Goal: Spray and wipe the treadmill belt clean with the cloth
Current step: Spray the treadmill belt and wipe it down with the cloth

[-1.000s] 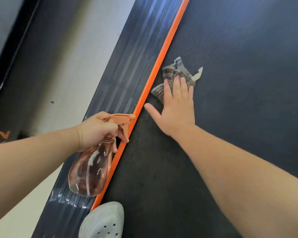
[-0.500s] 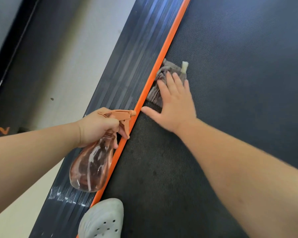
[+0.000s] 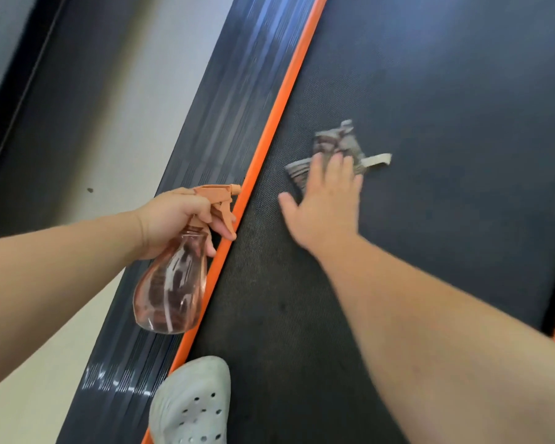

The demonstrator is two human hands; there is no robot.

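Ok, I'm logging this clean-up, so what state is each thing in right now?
left hand: grips the spray bottle by its neck.
spray bottle: held tilted above the side rail, nozzle toward the treadmill belt.
right hand: fingers straight, pressing the cloth down.
cloth: crumpled, on the treadmill belt, apart from the orange strip.
treadmill belt: dark; wetness cannot be told.
shoe: planted at the treadmill belt's edge.

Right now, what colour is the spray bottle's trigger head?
The trigger head is orange, seen best in the head view.
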